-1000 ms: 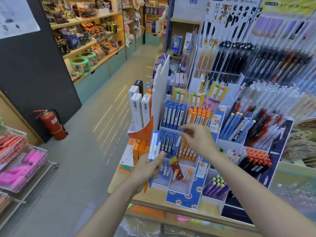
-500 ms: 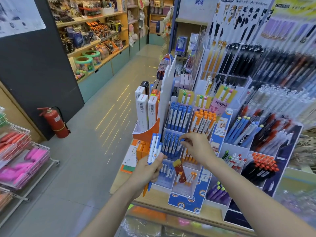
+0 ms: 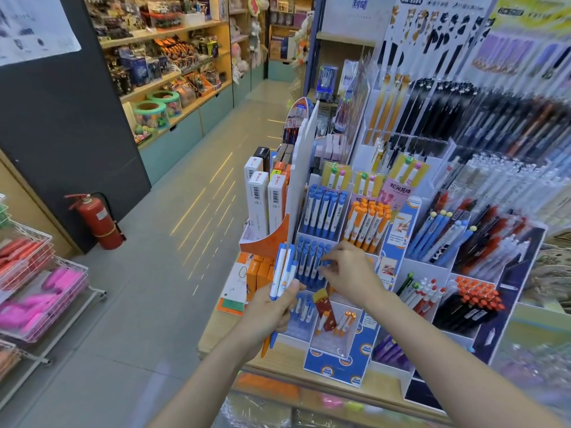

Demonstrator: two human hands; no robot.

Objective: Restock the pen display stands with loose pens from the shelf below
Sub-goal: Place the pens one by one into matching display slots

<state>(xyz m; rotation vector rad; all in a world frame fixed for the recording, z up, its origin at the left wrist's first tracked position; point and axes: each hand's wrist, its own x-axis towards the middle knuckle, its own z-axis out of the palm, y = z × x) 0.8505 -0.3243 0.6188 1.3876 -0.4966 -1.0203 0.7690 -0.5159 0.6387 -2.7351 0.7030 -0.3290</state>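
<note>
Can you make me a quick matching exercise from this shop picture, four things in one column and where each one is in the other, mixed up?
Things:
1. blue pen bundle
2. orange-capped pens
3. fire extinguisher
4. pink items

Places:
A. on the floor by the dark wall
B. in the wire basket at far left
C. held in the left hand
D. in the stand's top row, right of the blue pens

Pairs: 1-C, 2-D, 3-A, 4-B
</note>
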